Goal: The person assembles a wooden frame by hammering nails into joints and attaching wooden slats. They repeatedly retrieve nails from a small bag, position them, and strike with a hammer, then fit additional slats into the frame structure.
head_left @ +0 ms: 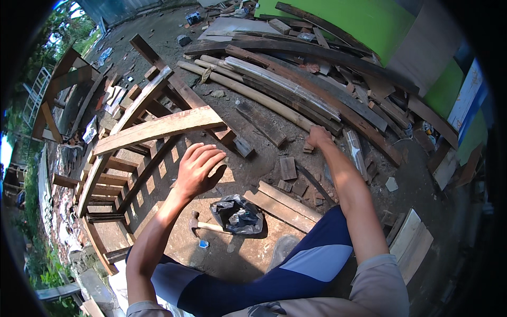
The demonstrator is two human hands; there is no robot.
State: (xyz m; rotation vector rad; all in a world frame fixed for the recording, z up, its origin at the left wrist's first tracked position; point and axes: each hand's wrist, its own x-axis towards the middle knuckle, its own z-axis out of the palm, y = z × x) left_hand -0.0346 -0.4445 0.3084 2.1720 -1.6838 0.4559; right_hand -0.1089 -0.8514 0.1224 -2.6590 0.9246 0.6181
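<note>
My left hand (198,170) hangs above the ground near the end of a pale plank (158,128), its fingers stretched and nothing in them. Farther forward and to the right, my right hand (320,137) is closed beside the near end of a long round pole (259,96) and a small wood block (308,147). What its fingers hold, if anything, is hidden. The pale plank lies across a curved wooden frame (117,128) with several short crosspieces. Between my feet and the frame, a claw hammer (210,226) rests on the ground, touching a black plastic bag (238,214).
A large pile of old boards and beams (317,58) spreads across the far right. Several wood offcuts (288,168) and a dark strip (316,182) lie before my right knee. Two pale boards (282,206) lie near my shoe. Green panels (343,26) stand behind the pile.
</note>
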